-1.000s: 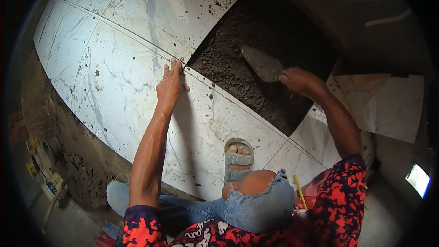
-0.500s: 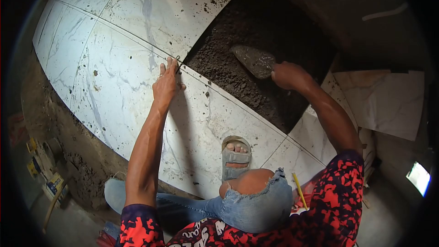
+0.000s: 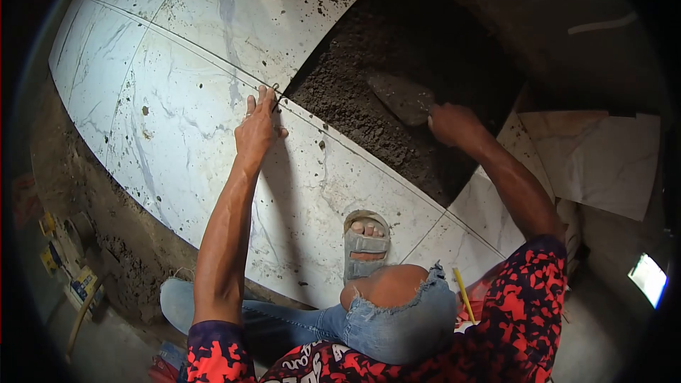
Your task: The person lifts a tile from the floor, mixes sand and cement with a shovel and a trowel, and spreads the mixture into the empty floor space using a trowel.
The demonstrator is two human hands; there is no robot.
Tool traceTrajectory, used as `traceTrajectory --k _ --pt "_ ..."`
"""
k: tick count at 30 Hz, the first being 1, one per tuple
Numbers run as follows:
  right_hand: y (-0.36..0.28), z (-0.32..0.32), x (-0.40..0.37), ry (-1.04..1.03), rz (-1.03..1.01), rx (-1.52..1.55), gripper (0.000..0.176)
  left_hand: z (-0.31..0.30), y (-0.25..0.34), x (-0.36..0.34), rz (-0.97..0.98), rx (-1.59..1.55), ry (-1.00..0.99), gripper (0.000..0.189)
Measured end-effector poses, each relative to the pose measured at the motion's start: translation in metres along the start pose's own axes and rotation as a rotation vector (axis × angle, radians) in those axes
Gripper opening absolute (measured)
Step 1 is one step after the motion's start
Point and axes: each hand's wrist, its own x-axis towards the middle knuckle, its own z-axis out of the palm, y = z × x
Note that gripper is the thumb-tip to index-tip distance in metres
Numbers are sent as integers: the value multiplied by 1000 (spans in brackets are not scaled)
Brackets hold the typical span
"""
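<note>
My left hand [image 3: 257, 126] rests on the white marbled tiles [image 3: 188, 110] with its fingers apart, its fingertips at the tile joint near the corner of the dark bed. Beside those fingertips lies a small bit of dark wire [image 3: 277, 95]. In my right hand [image 3: 452, 125] is the trowel [image 3: 402, 98], whose handle is hidden by my fingers. Its flat blade lies low over the dark, crumbly mortar [image 3: 355, 103], which fills a square gap between the tiles.
A loose tile [image 3: 596, 159] lies at the right. My sandalled foot [image 3: 367, 241] stands on the tiles at lower centre. A yellow stick [image 3: 464, 294] is beside my knee. Yellow tools [image 3: 84, 285] and a soil strip [image 3: 89, 170] are at the left.
My right hand and the trowel have shifted slightly right and a little down, and the blade looks darker. My left hand stays in about the same place.
</note>
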Motion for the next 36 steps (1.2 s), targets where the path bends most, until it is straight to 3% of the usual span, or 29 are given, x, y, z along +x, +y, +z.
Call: traceTrajectory --k 2,7,9,12,15,18,21,24,30,33,36 --pt "26 19 8 -136 -23 -139 24 4 0 -6 12 0 -9 95" --pt "34 -25 -6 -172 -48 -296 23 1 1 1 4 6 3 97" --pt "16 -29 -15 -28 -32 -167 23 3 -1 3 10 -13 22 98" --pt "0 -6 -7 25 -111 -100 22 2 -2 0 13 -22 34 99" --pt "22 20 0 -150 -83 -116 22 2 0 -4 27 -31 11 99" --pt "35 11 -23 3 -39 -98 20 4 -2 -3 20 -43 4 99" --pt "-2 10 -52 3 -42 26 20 6 -4 1 12 -37 17 99" --pt "-31 58 -42 -54 -123 52 23 1 -2 2 14 -32 16 98" --pt "30 59 0 215 8 27 21 5 -2 1 44 7 46 98" --pt "27 45 -6 186 -23 -7 24 5 -2 2 12 8 20 98" --pt "-8 64 -44 11 -42 201 27 3 -1 1 4 10 11 97"
